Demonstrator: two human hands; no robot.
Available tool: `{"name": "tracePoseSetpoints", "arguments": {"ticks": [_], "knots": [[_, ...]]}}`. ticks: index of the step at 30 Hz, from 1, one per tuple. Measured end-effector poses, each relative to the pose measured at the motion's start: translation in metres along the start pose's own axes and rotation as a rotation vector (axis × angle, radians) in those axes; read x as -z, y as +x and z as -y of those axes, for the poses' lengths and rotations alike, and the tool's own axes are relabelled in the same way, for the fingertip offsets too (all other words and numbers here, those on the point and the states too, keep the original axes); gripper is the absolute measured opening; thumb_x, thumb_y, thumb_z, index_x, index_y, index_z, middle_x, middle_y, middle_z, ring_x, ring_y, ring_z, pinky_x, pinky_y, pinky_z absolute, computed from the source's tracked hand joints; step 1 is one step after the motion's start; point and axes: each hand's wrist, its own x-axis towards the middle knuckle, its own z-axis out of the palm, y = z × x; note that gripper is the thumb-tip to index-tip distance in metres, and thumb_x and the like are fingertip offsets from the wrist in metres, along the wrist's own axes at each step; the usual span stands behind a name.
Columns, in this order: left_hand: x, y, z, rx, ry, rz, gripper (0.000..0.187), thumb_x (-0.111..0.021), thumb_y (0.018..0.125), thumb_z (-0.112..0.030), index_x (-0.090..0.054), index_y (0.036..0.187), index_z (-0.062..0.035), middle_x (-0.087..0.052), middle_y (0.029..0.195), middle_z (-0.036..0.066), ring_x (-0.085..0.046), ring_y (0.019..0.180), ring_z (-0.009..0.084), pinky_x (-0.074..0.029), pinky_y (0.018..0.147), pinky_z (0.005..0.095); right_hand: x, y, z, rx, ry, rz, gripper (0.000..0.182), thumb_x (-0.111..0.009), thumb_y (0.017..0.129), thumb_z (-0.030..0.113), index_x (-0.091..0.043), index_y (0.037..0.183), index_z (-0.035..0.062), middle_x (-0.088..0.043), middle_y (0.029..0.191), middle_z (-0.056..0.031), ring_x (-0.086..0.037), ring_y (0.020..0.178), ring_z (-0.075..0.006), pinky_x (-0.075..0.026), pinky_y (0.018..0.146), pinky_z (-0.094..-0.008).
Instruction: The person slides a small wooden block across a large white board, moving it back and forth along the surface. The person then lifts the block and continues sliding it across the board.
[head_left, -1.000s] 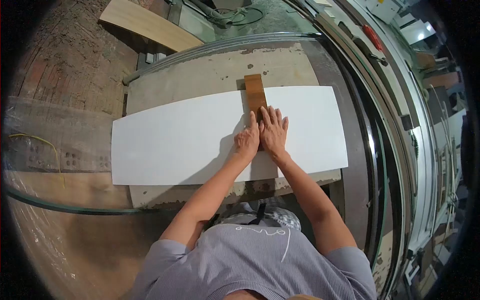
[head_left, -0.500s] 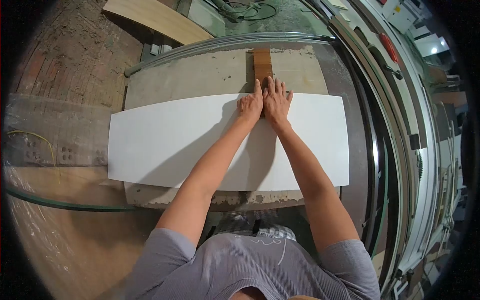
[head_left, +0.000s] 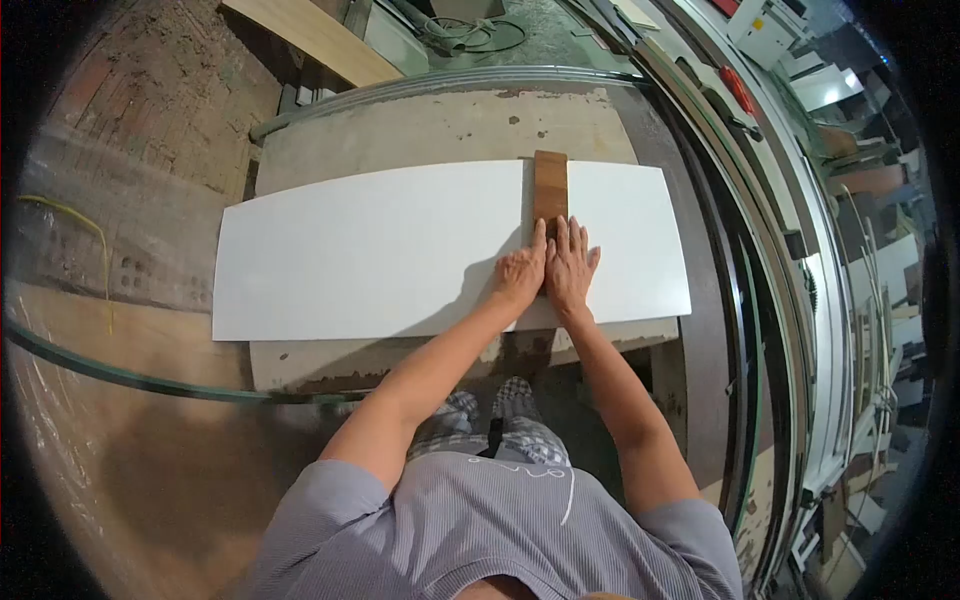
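Observation:
A long white panel [head_left: 380, 250] with a gently curved far edge lies flat across the work table. On its right half rests a brown wooden block [head_left: 551, 190], long and narrow, its far end just past the panel's far edge. My left hand [head_left: 521, 275] grips the block's near part from the left, index finger stretched along it and the other fingers curled. Against the right side, my right hand [head_left: 570, 268] presses the block with its fingers pointing forward. Both thumbs and the block's near end are mostly hidden under my hands.
The worn table top [head_left: 400, 130] shows beyond the panel. Metal rails [head_left: 735, 290] run down the right, with a red-handled tool [head_left: 737, 90] farther off. A wooden board [head_left: 315, 40] leans at the back left. Plastic sheeting and a yellow cord [head_left: 95, 230] lie left.
Both hands and the brown block have moved toward my body and slightly right across the white panel. The camera view has also shifted a little.

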Motion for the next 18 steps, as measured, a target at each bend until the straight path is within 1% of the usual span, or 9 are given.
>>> {"name": "tracePoseSetpoints", "arguments": {"ticks": [1, 4, 7, 8, 11, 12, 13, 15, 18], "knots": [[0.0, -0.019, 0.002, -0.005, -0.004, 0.003, 0.054, -0.038, 0.093, -0.031, -0.023, 0.141, -0.0088, -0.064, 0.073, 0.019, -0.064, 0.063, 0.0334, -0.051, 0.056, 0.0452, 0.003, -0.018, 0.004, -0.004, 0.001, 0.001, 0.045, -0.035, 0.094, 0.029, -0.034, 0.136, 0.0124, -0.033, 0.141, -0.0118, -0.025, 0.132, -0.0302, -0.014, 0.106, -0.0544], [0.004, -0.073, 0.006, -0.032, 0.08, -0.011, 0.052, -0.04, 0.094, -0.029, -0.029, 0.138, -0.004, -0.06, 0.057, 0.016, -0.061, 0.048, 0.0264, -0.049, 0.044, 0.0385, 0.009, -0.07, 0.021, -0.015, 0.003, 0.027, 0.045, -0.036, 0.094, 0.027, -0.035, 0.136, 0.012, -0.032, 0.142, -0.0112, -0.024, 0.134, -0.0295, -0.013, 0.107, -0.0531], [0.018, -0.12, 0.024, -0.056, 0.014, -0.038, 0.053, -0.042, 0.093, -0.027, -0.029, 0.137, -0.0012, -0.061, 0.057, 0.015, -0.062, 0.049, 0.0247, -0.049, 0.045, 0.0362, 0.014, -0.109, 0.046, 0.006, 0.001, 0.057, 0.045, -0.038, 0.093, 0.026, -0.035, 0.136, 0.0121, -0.032, 0.142, -0.0101, -0.024, 0.134, -0.029, -0.013, 0.108, -0.0525], [0.02, -0.129, 0.032, -0.044, -0.031, -0.018, 0.054, -0.044, 0.093, -0.024, -0.026, 0.137, 0.0018, -0.061, 0.058, 0.014, -0.063, 0.05, 0.0246, -0.05, 0.046, 0.0351, 0.014, -0.116, 0.054, 0.024, 0.005, 0.071, 0.046, -0.039, 0.093, 0.026, -0.035, 0.136, 0.0124, -0.032, 0.142, -0.0098, -0.025, 0.134, -0.0286, -0.014, 0.107, -0.0526], [0.042, -0.142, 0.042, -0.008, 0.008, 0.004, 0.055, -0.045, 0.092, -0.02, -0.024, 0.137, 0.0039, -0.062, 0.061, 0.015, -0.063, 0.053, 0.0245, -0.051, 0.048, 0.0347, 0.006, -0.121, 0.07, 0.089, 0.017, 0.064, 0.046, -0.041, 0.092, 0.025, -0.035, 0.136, 0.0132, -0.033, 0.142, -0.0093, -0.026, 0.134, -0.0273, -0.014, 0.107, -0.0526], [0.043, -0.142, 0.048, 0.008, -0.012, 0.018, 0.055, -0.045, 0.091, -0.017, -0.024, 0.138, 0.0022, -0.063, 0.065, 0.018, -0.065, 0.058, 0.0273, -0.052, 0.051, 0.0371, 0.004, -0.119, 0.075, 0.093, 0.011, 0.063, 0.046, -0.041, 0.092, 0.025, -0.035, 0.136, 0.0132, -0.033, 0.142, -0.0091, -0.026, 0.134, -0.0273, -0.014, 0.107, -0.0526], [0.042, -0.139, 0.052, 0.023, -0.008, 0.008, 0.055, -0.045, 0.091, -0.017, -0.024, 0.138, 0.0022, -0.063, 0.065, 0.018, -0.065, 0.058, 0.0273, -0.052, 0.051, 0.0371, 0.002, -0.116, 0.079, 0.095, 0.002, 0.067, 0.046, -0.041, 0.092, 0.025, -0.035, 0.136, 0.0132, -0.033, 0.142, -0.0089, -0.026, 0.134, -0.0273, -0.014, 0.107, -0.0525], [0.042, -0.13, 0.057, 0.047, 0.051, -0.008, 0.054, -0.045, 0.09, -0.022, -0.028, 0.138, -0.0029, -0.064, 0.066, 0.016, -0.065, 0.06, 0.0281, -0.053, 0.053, 0.0384, -0.002, -0.106, 0.083, 0.104, 0.011, 0.088, 0.046, -0.041, 0.092, 0.026, -0.034, 0.136, 0.0126, -0.034, 0.142, -0.0089, -0.026, 0.133, -0.0279, -0.014, 0.107, -0.0527], [0.044, -0.115, 0.059, 0.081, 0.02, -0.04, 0.053, -0.043, 0.091, -0.024, -0.029, 0.138, -0.0052, -0.064, 0.069, 0.017, -0.065, 0.062, 0.0305, -0.053, 0.055, 0.0401, -0.007, -0.091, 0.085, 0.091, 0.022, 0.074, 0.046, -0.041, 0.092, 0.025, -0.034, 0.137, 0.0121, -0.034, 0.141, -0.0084, -0.026, 0.133, -0.0284, -0.014, 0.107, -0.0529]]}}
